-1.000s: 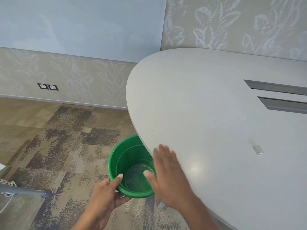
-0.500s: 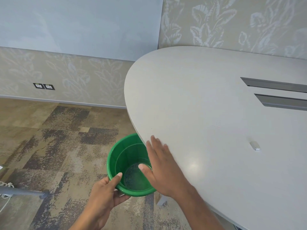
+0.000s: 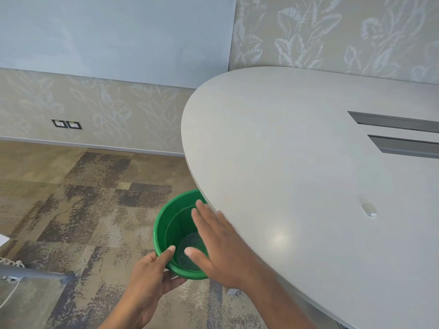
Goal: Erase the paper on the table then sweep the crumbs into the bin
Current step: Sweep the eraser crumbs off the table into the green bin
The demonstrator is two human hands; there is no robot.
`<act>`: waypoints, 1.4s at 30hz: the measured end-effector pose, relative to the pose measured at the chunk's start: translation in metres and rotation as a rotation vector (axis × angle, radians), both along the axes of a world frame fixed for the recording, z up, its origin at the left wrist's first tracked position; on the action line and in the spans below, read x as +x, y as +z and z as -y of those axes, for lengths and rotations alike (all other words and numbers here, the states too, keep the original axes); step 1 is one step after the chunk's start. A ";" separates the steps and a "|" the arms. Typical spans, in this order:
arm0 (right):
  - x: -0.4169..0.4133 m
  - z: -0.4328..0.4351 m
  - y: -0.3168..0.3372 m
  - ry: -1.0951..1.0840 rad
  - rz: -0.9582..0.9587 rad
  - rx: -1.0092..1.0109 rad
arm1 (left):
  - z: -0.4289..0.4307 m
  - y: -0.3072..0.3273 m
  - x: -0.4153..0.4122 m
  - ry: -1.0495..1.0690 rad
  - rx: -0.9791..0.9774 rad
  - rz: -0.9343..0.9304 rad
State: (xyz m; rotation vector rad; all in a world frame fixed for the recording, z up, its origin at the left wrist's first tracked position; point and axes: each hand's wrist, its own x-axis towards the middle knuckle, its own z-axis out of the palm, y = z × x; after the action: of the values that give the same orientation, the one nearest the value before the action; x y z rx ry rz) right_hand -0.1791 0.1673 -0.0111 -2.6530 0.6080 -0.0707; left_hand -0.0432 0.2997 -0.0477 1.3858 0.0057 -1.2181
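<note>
A round green bin [image 3: 166, 224] sits just below the left edge of the grey table [image 3: 297, 150], its far rim tucked under the tabletop. My left hand [image 3: 152, 274] grips the bin's near rim, thumb hooked inside. My right hand [image 3: 221, 243] is flat with straight fingers, reaching past the table edge over the bin's mouth. A small white eraser [image 3: 371, 210] lies on the table to the right. No paper is in view.
Two dark slots [image 3: 394, 134] are cut into the tabletop at the right. Patterned carpet [image 3: 83, 210] covers the floor on the left. A grey bar [image 3: 35, 274] with a white cable lies at the lower left. Wall sockets [image 3: 67, 124] sit on the far wall.
My right hand has slid left across the table edge and now hangs over the bin's mouth. My left hand keeps its hold on the bin's rim.
</note>
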 end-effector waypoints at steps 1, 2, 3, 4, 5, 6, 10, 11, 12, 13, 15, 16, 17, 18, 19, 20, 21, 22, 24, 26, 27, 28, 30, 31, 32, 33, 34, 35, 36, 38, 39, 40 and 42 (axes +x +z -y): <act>0.003 -0.003 0.001 0.024 0.021 0.028 | 0.000 -0.001 0.001 -0.007 0.001 -0.002; 0.005 -0.003 0.003 0.035 0.043 0.041 | 0.000 -0.001 0.003 -0.011 0.001 -0.002; 0.006 -0.001 0.003 0.031 0.062 0.033 | 0.001 -0.001 0.003 -0.014 0.001 -0.002; 0.006 0.003 0.004 0.012 0.076 0.015 | 0.001 -0.002 0.004 -0.014 0.000 0.001; 0.006 0.009 0.003 -0.017 0.077 0.000 | 0.001 -0.002 0.004 -0.011 -0.001 0.007; 0.006 0.015 0.002 -0.047 0.065 -0.006 | 0.002 -0.002 0.005 -0.006 0.000 0.015; 0.010 0.016 -0.001 -0.022 0.014 -0.027 | 0.003 -0.004 0.007 0.005 -0.006 0.020; 0.012 0.010 0.000 0.015 0.029 -0.008 | 0.004 -0.004 0.008 0.009 -0.007 0.013; 0.013 0.005 0.001 0.050 0.050 0.024 | 0.004 -0.004 0.009 0.013 -0.005 0.011; 0.015 0.001 0.002 0.077 0.070 0.050 | 0.005 -0.004 0.010 0.015 -0.004 0.008; 0.017 0.005 0.004 0.080 0.105 0.061 | 0.006 -0.004 0.012 0.014 -0.004 0.008; 0.019 0.012 0.006 0.051 0.122 0.053 | 0.007 -0.005 0.013 0.016 -0.004 0.011; 0.020 0.023 0.006 0.005 0.133 0.045 | 0.008 -0.006 0.013 0.019 -0.004 0.014; 0.022 0.035 0.006 -0.048 0.134 0.034 | 0.008 -0.006 0.014 0.023 -0.003 0.021; 0.024 0.049 0.006 -0.097 0.122 0.018 | 0.008 -0.006 0.015 0.029 -0.001 0.029; 0.026 0.062 0.006 -0.140 0.098 -0.002 | 0.009 -0.006 0.015 0.034 0.002 0.038; 0.028 0.075 0.005 -0.175 0.057 -0.018 | 0.010 -0.007 0.016 0.037 0.002 0.043; 0.030 0.084 0.004 -0.200 0.006 -0.026 | 0.011 -0.008 0.018 0.041 0.001 0.044; 0.034 0.090 0.001 -0.200 -0.093 -0.047 | 0.012 -0.009 0.020 0.044 -0.005 0.036; 0.036 0.077 -0.003 -0.133 -0.125 -0.095 | 0.015 -0.009 0.023 0.040 -0.018 0.029; 0.036 0.066 -0.004 -0.084 -0.110 -0.104 | 0.016 -0.008 0.024 0.041 -0.024 0.024; 0.036 0.055 -0.003 -0.033 -0.083 -0.090 | 0.017 -0.007 0.025 0.043 -0.031 0.019; 0.036 0.039 0.001 0.034 -0.006 -0.001 | 0.020 -0.004 0.027 0.038 -0.040 0.010; 0.036 0.036 0.005 0.044 0.040 0.041 | 0.021 -0.003 0.028 0.033 -0.039 0.007; 0.036 0.035 0.009 0.039 0.084 0.064 | 0.022 -0.002 0.030 0.032 -0.036 0.008; 0.036 0.038 0.011 0.015 0.117 0.066 | 0.023 -0.001 0.032 0.030 -0.033 0.010; 0.036 0.043 0.012 -0.024 0.127 0.052 | 0.023 0.000 0.034 0.031 -0.030 0.013; 0.036 0.051 0.011 -0.076 0.105 0.027 | 0.023 0.000 0.035 0.030 -0.025 0.015; 0.035 0.059 0.010 -0.134 0.053 -0.006 | 0.023 0.000 0.038 0.029 -0.021 0.018; 0.035 0.069 0.005 -0.218 -0.088 -0.076 | 0.024 -0.001 0.042 0.029 -0.015 0.022; 0.035 0.069 0.002 -0.221 -0.136 -0.111 | 0.025 -0.002 0.044 0.031 -0.015 0.025; 0.037 0.065 0.000 -0.196 -0.155 -0.136 | 0.026 -0.003 0.046 0.033 -0.016 0.031; 0.043 0.046 -0.001 -0.105 -0.124 -0.129 | 0.026 -0.004 0.049 0.035 -0.020 0.040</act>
State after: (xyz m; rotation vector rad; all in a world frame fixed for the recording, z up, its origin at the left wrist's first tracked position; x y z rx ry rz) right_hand -0.1363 0.1216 -0.0122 -2.7641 0.8090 0.0259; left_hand 0.0062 0.2733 -0.0517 1.3874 -0.0098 -1.1580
